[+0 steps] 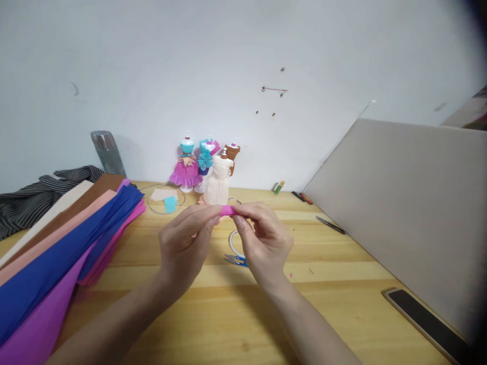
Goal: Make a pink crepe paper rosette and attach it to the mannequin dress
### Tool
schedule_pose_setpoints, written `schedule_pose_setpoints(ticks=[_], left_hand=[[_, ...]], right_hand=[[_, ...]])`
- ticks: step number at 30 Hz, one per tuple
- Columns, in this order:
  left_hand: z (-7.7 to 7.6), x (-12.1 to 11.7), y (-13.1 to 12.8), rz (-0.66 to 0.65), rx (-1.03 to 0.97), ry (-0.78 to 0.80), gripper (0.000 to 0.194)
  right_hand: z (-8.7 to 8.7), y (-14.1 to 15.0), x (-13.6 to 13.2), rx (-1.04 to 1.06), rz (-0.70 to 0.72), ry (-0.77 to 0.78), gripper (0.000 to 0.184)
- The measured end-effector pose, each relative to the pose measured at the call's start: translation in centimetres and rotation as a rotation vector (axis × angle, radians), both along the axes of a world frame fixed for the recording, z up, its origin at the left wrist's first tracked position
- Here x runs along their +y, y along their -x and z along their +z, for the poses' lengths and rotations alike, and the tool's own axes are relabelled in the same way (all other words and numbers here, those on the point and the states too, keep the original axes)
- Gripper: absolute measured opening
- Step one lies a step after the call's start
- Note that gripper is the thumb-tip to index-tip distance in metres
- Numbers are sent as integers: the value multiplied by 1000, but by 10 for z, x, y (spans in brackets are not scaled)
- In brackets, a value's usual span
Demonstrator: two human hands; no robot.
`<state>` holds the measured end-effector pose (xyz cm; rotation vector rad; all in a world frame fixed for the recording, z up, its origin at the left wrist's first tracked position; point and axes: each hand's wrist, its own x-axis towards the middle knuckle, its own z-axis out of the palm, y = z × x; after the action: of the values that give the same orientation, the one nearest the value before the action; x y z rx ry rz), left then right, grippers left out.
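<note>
A small folded pink strip (228, 210), paper or thin cloth, is stretched level between my two hands above the table. My left hand (188, 238) pinches its left end between thumb and fingers. At the right end, my right hand (266, 238) holds it in the same kind of pinch. Under the right hand lie blue-handled thread snips (236, 260), partly hidden, beside a white ring (233, 243). Just behind the hands stands a small dress form in a cream dress (218, 180); its base is hidden.
More dressed forms, one in a purple skirt (185, 174), stand by the wall. Coloured sheets (76, 243), striped cloth (45, 190) and a flask (108, 152) are left. Rightward are a glue stick (279, 187), a pen (330, 224), a phone (426, 324) and a grey panel (411, 203).
</note>
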<state>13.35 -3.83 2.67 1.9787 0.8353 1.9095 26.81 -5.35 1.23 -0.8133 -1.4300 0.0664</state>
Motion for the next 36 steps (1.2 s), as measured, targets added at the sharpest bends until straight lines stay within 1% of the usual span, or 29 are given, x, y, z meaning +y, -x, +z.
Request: schedule_pose_setpoints(ticks=[3, 7, 9, 11, 13, 16, 20, 25, 30, 36], left_hand=[[0, 0, 0, 7, 2, -18, 22], [-2, 0, 0, 63, 35, -65, 22], [-3, 0, 0, 81, 44, -65, 20], [-4, 1, -1, 80, 39, -29, 19], [-5, 1, -2, 51, 24, 52, 17], [-5, 1, -3, -22, -33, 174, 12], [-4, 0, -4, -113, -107, 268, 12], [-3, -1, -4, -177, -186, 306, 9], [-2, -3, -4, -245, -243, 351, 9], [3, -6, -4, -223, -190, 336, 13]], right_hand=[[1, 1, 0, -36, -35, -31, 24], [0, 2, 0, -40, -71, -45, 21], [-2, 2, 0, -20, -82, -27, 18], [-4, 3, 0, 19, -87, 18, 14], [-5, 4, -1, 80, -65, 93, 10], [-2, 5, -1, 197, 14, 194, 4], [3, 6, -3, 288, 85, 219, 1], [4, 6, -4, 304, 116, 187, 4], [4, 6, -5, 318, 133, 202, 5], [4, 6, -5, 312, 103, 197, 4]])
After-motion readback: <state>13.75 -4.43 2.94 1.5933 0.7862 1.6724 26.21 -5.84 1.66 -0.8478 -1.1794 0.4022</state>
